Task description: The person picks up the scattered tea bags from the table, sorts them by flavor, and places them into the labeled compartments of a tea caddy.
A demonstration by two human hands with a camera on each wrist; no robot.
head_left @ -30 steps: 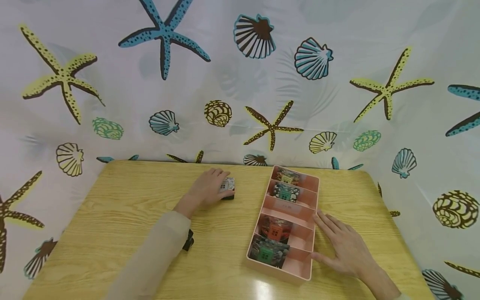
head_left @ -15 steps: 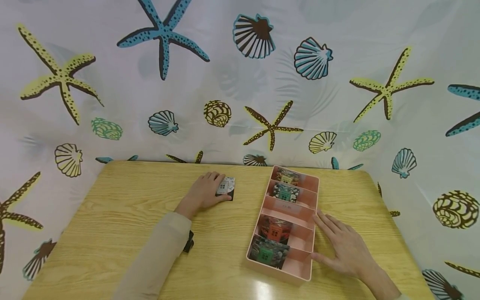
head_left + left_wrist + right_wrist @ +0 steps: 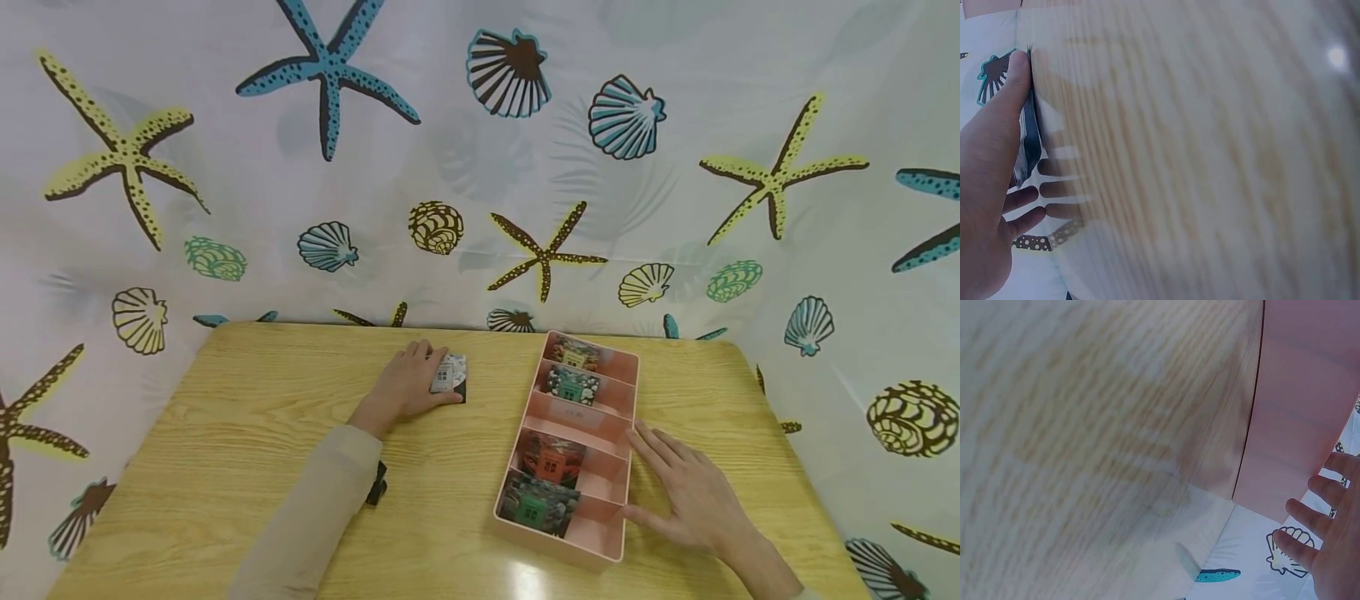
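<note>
My left hand pinches a small flat packet with a white, grey and black front, over the far middle of the table. In the left wrist view, the thumb lies along the packet, whose dark edge looks layered. Whether it touches the table I cannot tell. To the right stands a pink divided box. My right hand rests at its right side, fingers spread, fingertips at the rim. Similar packets stand in the box: a yellow-labelled one, a teal one, a red one and a green one.
The box's middle compartment shows a pale label and no packet. A small black object shows beside the left sleeve. A curtain with starfish and shells hangs behind the wooden table.
My left hand has drawn slightly left, and the packet has turned so that more of its front faces up. My right hand and the box have stayed in place.
</note>
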